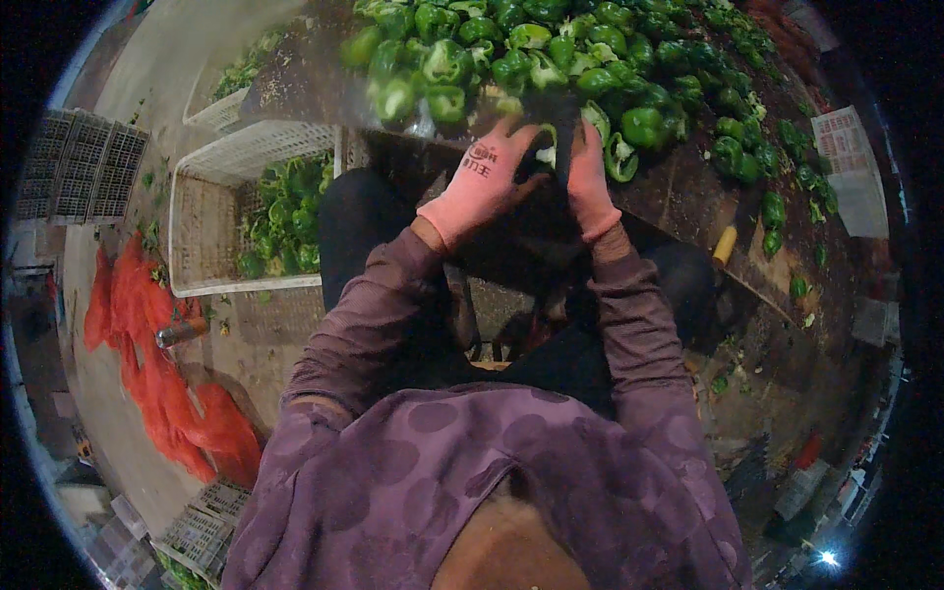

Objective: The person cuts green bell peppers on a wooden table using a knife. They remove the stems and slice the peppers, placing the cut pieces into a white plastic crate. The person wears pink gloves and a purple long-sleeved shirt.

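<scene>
One cut pepper [547, 147], by the worktop's near edge [678, 204]: your left hand [482, 182] curls about it, your right hand [592, 189] stands beside; whether either clamps it, cannot tell. Handling: light, steady pressure, since its wall likely crushes easily.

Glossy green peppers [644, 128] lie heaped on the worktop [678, 195], some cut open, showing pale insides. One opened pepper [621, 159] sits near the worktop's near edge, its curved green wall around a hollow.
</scene>
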The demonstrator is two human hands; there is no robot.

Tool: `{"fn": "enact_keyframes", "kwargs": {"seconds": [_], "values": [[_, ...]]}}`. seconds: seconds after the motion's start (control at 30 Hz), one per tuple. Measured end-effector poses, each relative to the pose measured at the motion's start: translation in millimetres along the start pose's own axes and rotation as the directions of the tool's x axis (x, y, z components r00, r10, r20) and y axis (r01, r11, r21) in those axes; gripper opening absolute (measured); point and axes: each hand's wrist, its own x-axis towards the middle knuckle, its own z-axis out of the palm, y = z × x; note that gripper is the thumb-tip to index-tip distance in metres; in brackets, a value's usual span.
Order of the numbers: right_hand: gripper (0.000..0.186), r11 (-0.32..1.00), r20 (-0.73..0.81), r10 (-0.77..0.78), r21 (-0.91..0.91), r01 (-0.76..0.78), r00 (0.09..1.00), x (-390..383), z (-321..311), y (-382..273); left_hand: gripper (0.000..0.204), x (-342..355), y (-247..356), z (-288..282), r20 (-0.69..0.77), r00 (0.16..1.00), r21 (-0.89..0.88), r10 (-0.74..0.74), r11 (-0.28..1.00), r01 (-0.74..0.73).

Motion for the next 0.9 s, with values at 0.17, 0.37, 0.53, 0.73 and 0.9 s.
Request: {"fn": "enact_keyframes", "kwargs": {"seconds": [0.17,0.37,0.53,0.73,0.9], "values": [[0.032,0.954,-0.113,0.281,0.139,-0.265,0.953,11,12,-10,0.062,-2,-1,5,-0.072,0.997,0.017,0.004,1.000,-0.002],[0.031,0.982,0.055,-0.185,-0.040,0.187,0.981,4,10,3,0.059,-5,-7,18,-0.210,0.971,-0.070,-0.114,0.992,0.101],[0.037,0.925,0.152,-0.263,-0.242,0.294,0.953,4,7,-11,0.053,1,-20,22,-0.275,0.924,-0.439,-0.266,0.890,0.126],[0.033,0.840,-0.014,0.216,0.512,-0.178,0.976,34,-7,18,0.065,13,-45,19,-0.273,0.889,-0.262,-0.368,0.917,0.300],[0.029,0.994,0.011,-0.113,0.007,0.113,0.993,51,12,-41,0.054,2,-42,-70,-0.081,0.957,0.342,-0.279,0.894,0.289]]}}
